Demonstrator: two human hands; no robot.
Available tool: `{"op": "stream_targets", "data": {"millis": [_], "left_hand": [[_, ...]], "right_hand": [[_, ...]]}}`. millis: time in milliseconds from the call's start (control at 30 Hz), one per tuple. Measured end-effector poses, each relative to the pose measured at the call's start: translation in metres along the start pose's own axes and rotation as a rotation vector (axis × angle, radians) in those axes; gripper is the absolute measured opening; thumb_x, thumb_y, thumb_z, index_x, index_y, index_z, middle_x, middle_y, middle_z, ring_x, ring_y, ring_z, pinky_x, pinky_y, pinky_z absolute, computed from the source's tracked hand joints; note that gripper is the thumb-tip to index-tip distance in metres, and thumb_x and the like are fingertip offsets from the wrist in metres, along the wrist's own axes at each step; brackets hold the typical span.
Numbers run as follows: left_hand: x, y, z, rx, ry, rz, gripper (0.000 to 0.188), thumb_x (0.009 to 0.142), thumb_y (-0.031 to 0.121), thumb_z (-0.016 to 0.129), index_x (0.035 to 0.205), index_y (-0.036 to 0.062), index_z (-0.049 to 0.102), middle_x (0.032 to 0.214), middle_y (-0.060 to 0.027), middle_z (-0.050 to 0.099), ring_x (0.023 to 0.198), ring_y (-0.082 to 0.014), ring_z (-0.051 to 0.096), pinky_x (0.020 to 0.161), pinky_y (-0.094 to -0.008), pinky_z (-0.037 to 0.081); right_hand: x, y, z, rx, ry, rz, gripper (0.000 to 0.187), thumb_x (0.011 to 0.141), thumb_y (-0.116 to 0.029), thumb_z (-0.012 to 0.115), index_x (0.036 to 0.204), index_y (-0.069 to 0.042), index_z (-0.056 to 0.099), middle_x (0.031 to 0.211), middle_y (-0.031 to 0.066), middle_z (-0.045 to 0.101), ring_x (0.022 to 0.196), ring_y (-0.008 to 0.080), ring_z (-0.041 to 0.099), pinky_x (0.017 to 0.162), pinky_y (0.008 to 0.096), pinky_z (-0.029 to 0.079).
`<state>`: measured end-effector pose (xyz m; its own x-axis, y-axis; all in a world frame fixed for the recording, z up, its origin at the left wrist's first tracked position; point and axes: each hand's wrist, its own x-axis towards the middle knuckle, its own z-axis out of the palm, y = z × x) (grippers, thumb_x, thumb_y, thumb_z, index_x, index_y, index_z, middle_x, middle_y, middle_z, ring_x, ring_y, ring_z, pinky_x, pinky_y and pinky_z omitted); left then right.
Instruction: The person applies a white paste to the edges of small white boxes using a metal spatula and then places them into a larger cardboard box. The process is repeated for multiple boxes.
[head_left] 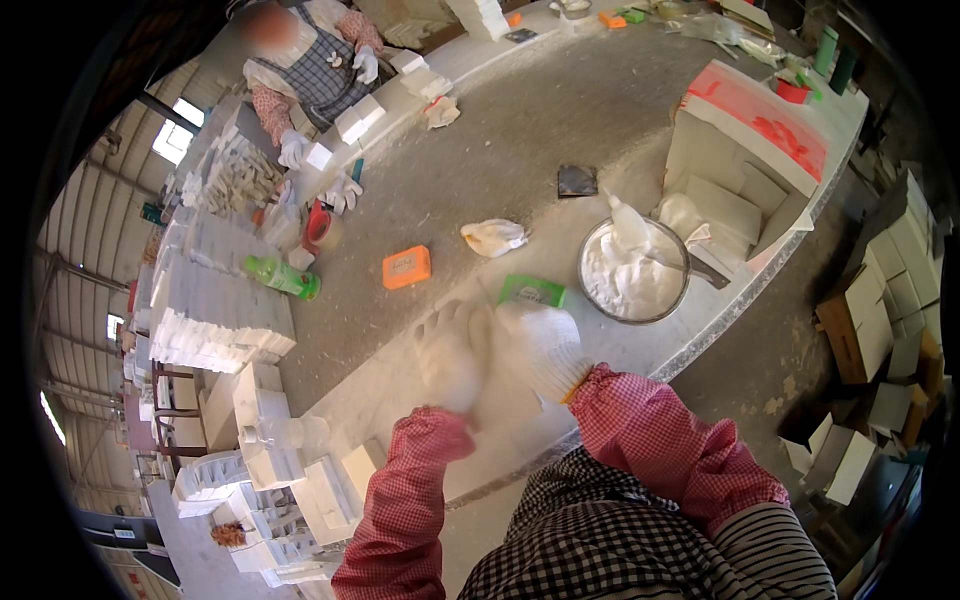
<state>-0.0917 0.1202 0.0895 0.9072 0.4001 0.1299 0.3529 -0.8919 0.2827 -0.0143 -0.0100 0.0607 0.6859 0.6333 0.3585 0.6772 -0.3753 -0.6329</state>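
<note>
My left hand (450, 352), in a white glove, is low over the pale tabletop and blurred by motion. Its fingers look apart, with nothing visible in them. Beside it, my right hand (545, 350), also gloved in white, is smeared, and its fingers cannot be made out. Just beyond the right hand lies a green box (532, 291). To the right stands a metal bowl (684, 300) of white powder (622, 282). A white scoop-like piece (630, 228) and a dark-handled tool (708, 272) rest in it. Farther left lies an orange box (406, 267).
A crumpled cloth (494, 237) and a dark square pad (577, 181) lie ahead. An open carton (740, 150) stands at the right. White block stacks (215, 310), a green bottle (282, 276) and a tape roll (320, 228) sit left. A co-worker (320, 70) handles blocks across the table.
</note>
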Motion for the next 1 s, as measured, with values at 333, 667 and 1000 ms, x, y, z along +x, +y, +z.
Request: {"op": "stream_targets", "data": {"millis": [333,667,1000], "left_hand": [[-0.002,-0.01,0.009,0.016,0.031,0.009,0.028,0.102,0.025,0.05,0.117,0.009,0.068,0.126,-0.0118,0.065,0.12,-0.0371,0.055,0.107,-0.0485,0.037],[-0.001,0.001,0.002,0.017,-0.019,-0.024,0.033,0.104,0.03,0.047,0.119,0.0096,0.068,0.127,-0.012,0.065,0.119,-0.0365,0.056,0.106,-0.0486,0.037],[-0.001,-0.009,0.008,0.009,0.031,0.007,0.033,0.104,0.027,0.047,0.118,0.0065,0.068,0.126,-0.0163,0.065,0.12,-0.04,0.055,0.104,-0.0492,0.041]], "right_hand": [[-0.015,0.007,0.002,0.054,0.035,-0.038,0.01,0.089,-0.016,0.062,0.087,-0.007,0.066,0.079,0.0147,0.07,0.07,0.0336,0.071,0.06,0.044,0.055],[0.005,-0.01,-0.008,-0.157,-0.185,0.015,0.013,0.089,-0.017,0.06,0.088,-0.008,0.07,0.083,0.0128,0.072,0.073,0.032,0.073,0.064,0.0449,0.057],[-0.012,-0.001,0.002,-0.064,-0.14,0.069,0.018,0.089,-0.024,0.06,0.092,-0.01,0.071,0.082,0.0139,0.074,0.074,0.033,0.073,0.065,0.0463,0.057]]}}
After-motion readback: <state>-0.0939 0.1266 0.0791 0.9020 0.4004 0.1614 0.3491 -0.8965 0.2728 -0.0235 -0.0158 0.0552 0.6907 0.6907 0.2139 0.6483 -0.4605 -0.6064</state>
